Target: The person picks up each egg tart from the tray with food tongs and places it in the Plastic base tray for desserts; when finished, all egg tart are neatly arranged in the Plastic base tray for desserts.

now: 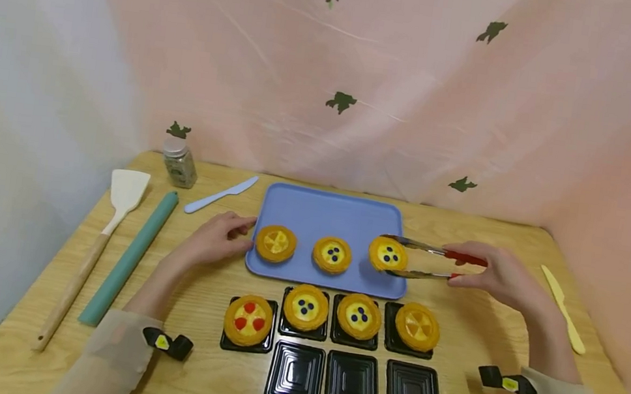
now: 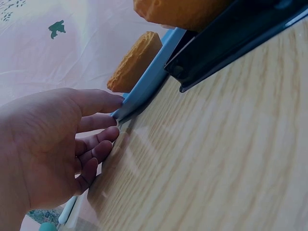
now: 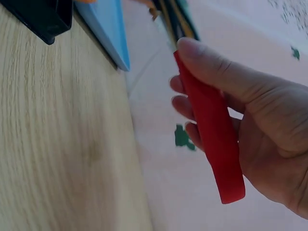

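Right fingers (image 3: 183,106) grip tongs (image 1: 432,248); left fingers (image 2: 98,102), loose, touch tray (image 1: 331,212). We judge clasped tart (image 1: 388,254) light, firm: squeeze sides gently.

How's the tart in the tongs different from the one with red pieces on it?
The held tart has dark blue pieces on its filling; the red-topped tart has red ones. The held tart is gripped by the tongs at the right part of the blue tray, while the red-topped tart sits on a small black square tray. Both are round, with golden-brown rims.
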A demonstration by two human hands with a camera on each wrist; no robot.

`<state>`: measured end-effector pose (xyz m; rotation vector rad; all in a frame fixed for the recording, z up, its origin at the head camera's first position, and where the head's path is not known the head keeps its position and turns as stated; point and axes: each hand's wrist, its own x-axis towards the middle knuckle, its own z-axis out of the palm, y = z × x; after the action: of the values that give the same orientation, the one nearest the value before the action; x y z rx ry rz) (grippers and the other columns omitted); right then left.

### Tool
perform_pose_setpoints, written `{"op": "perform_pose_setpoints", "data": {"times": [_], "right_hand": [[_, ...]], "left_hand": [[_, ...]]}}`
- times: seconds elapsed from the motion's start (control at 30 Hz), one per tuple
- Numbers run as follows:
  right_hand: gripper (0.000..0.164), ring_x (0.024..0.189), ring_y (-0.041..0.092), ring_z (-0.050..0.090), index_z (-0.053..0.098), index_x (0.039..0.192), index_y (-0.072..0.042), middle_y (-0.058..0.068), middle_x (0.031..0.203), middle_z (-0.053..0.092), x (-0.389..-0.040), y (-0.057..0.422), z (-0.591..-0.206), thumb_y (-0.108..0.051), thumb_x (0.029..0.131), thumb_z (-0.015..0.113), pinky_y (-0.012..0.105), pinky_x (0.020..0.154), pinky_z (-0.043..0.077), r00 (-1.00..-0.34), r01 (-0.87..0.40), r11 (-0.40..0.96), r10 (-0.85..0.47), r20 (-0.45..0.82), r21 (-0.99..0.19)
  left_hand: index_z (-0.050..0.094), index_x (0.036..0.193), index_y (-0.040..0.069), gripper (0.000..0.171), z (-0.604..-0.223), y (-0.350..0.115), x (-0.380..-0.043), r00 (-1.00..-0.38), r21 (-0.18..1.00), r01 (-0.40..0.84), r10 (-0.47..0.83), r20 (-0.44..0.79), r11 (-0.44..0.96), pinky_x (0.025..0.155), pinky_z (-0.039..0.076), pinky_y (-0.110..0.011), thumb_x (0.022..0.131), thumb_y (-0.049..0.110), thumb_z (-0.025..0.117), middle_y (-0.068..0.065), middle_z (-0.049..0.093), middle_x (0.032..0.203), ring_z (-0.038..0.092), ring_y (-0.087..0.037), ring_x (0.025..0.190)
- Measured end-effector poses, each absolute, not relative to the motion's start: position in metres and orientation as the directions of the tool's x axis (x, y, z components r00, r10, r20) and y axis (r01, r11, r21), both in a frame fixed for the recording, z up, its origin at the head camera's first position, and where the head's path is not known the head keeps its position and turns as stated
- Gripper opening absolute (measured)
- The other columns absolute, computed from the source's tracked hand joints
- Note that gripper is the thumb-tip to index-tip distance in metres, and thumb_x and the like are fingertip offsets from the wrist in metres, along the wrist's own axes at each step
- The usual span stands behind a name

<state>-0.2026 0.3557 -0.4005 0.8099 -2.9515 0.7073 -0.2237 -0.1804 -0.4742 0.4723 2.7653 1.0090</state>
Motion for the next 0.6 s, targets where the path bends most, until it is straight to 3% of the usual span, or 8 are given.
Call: {"op": "perform_pose_setpoints", "data": {"times": [0.1,0.23,0.47,0.6], "right_hand": [[0.055,0.102,0.014,0.069,0.071,0.13,-0.019,-0.002,0.119,0.076,-0.205,0.341,-0.391,-0.026,0.078,0.09,0.023,0.085,0.055,-0.851,-0.508,0.763,-0.517,0.095,-0.4],[0.053,0.1,0.016,0.07,0.072,0.129,-0.021,-0.004,0.117,0.076,-0.202,0.32,-0.381,-0.028,0.079,0.089,0.031,0.085,0.058,-0.811,-0.558,0.728,-0.58,0.077,-0.397],[0.057,0.096,0.006,0.071,0.074,0.128,-0.02,-0.004,0.116,0.077,-0.181,0.293,-0.374,-0.019,0.074,0.092,0.03,0.079,0.06,-0.684,-0.701,0.597,-0.717,0.131,-0.391],[0.057,0.099,0.009,0.071,0.073,0.13,-0.023,-0.004,0.12,0.076,-0.167,0.281,-0.374,-0.021,0.075,0.091,0.035,0.083,0.06,-0.664,-0.701,0.582,-0.743,0.081,-0.412]], "left_hand": [[0.054,0.15,0.007,0.059,-0.475,-0.187,-0.224,-0.939,0.645,0.24,0.342,-0.034,0.725,0.093,0.046,-0.041,0.096,0.027,0.067,-0.013,0.062,0.113,0.057,-0.026,0.106],[0.053,0.15,0.006,0.059,-0.476,-0.192,-0.224,-0.939,0.644,0.245,0.343,-0.03,0.725,0.095,0.047,-0.043,0.096,0.026,0.068,-0.014,0.062,0.114,0.057,-0.026,0.106],[0.054,0.149,0.006,0.059,-0.478,-0.188,-0.224,-0.934,0.636,0.257,0.356,-0.03,0.728,0.095,0.047,-0.043,0.096,0.027,0.067,-0.014,0.062,0.114,0.057,-0.026,0.105],[0.054,0.149,0.005,0.06,-0.475,-0.182,-0.224,-0.934,0.638,0.263,0.358,-0.02,0.724,0.096,0.047,-0.045,0.096,0.029,0.067,-0.014,0.063,0.115,0.057,-0.028,0.107]]}}
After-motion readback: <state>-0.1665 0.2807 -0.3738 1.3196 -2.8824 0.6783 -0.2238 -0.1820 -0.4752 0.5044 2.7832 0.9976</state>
